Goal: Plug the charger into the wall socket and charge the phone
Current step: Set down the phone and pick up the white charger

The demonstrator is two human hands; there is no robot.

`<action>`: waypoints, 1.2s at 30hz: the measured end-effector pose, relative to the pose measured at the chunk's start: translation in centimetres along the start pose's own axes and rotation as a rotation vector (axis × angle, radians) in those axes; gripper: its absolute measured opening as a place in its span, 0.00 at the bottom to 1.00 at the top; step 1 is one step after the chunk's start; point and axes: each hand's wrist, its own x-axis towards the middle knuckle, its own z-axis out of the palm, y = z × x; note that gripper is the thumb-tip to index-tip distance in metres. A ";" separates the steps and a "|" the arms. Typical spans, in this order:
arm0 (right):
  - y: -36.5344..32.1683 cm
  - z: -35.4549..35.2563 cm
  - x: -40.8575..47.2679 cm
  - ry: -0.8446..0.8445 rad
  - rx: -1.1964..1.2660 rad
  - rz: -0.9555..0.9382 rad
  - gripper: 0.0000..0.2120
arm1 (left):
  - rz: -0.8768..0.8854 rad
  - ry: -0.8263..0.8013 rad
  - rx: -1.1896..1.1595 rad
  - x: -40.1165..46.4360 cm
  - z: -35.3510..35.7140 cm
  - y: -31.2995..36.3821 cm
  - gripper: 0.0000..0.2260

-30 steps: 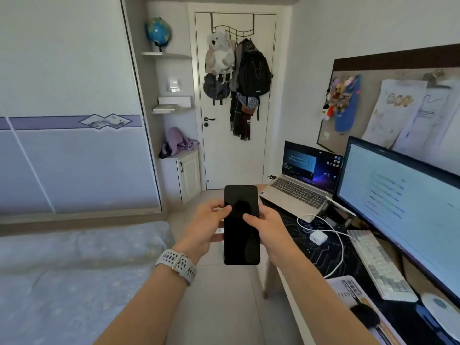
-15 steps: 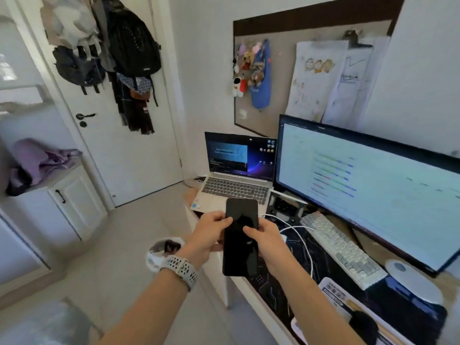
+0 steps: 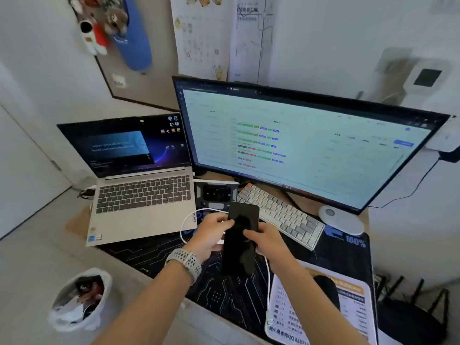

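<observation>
A black phone (image 3: 240, 242) with a dark screen is held upright over the desk's dark mat. My left hand (image 3: 211, 232) grips its left edge and my right hand (image 3: 265, 241) grips its right edge. A white charger cable (image 3: 185, 226) loops on the mat behind my left hand and runs on under the phone toward the front of the desk (image 3: 267, 282). The charger block is hidden behind my hands. A wall socket (image 3: 392, 61) with something plugged in sits on the wall above the monitor's right end.
An open laptop (image 3: 139, 195) stands at the left of the desk, a wide monitor (image 3: 298, 143) behind, a white keyboard (image 3: 281, 212) under it. A black mouse (image 3: 327, 292) lies on a printed pad. A lined bin (image 3: 79, 298) stands on the floor at left.
The view has swung right and down toward the desk. Both hands, still holding the phone, have come over the mat near the white cable.
</observation>
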 end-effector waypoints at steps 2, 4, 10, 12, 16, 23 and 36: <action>1.2 -0.1 1.0 0.042 -0.100 0.035 0.04 | -0.043 -0.013 0.029 1.7 0.3 -0.9 0.11; 2.6 0.1 1.6 0.079 -0.214 0.078 0.04 | -0.099 -0.027 0.059 2.9 0.5 -2.1 0.11; 7.1 2.0 2.3 0.146 -0.460 0.212 0.09 | -0.141 -0.110 0.351 5.6 0.7 -7.3 0.07; 8.4 2.9 2.2 0.178 -0.478 0.276 0.13 | -0.102 -0.133 0.465 6.3 0.7 -8.9 0.07; 9.7 4.3 2.4 0.258 -0.552 0.344 0.16 | -0.008 -0.171 0.674 7.2 0.7 -10.3 0.08; 10.7 5.4 2.8 0.346 -0.650 0.403 0.18 | 0.098 -0.245 0.834 8.1 -0.1 -10.8 0.03; 10.4 5.2 3.0 0.336 -0.799 0.460 0.19 | 0.522 -0.174 1.165 11.1 -3.4 -7.0 0.05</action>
